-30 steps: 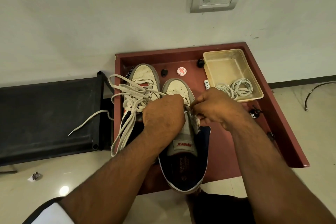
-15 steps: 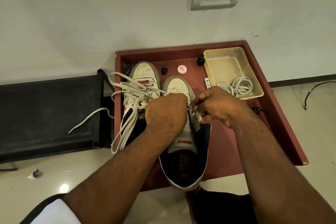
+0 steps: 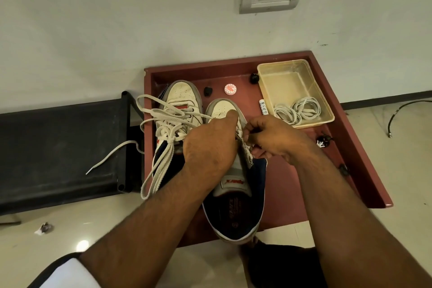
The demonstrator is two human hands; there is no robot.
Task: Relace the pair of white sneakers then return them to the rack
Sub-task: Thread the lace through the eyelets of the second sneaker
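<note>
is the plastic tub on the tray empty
No, coiled white laces lie in the near end of the tub.

Single head view, close, steeply downward.

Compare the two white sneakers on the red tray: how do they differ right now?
The left white sneaker carries a loose white lace spilling over the red tray edge; the right white sneaker shows no such loose lace. Nobody touches the left sneaker; the left hand and right hand work at the right one. Both point toes toward the wall.
</note>
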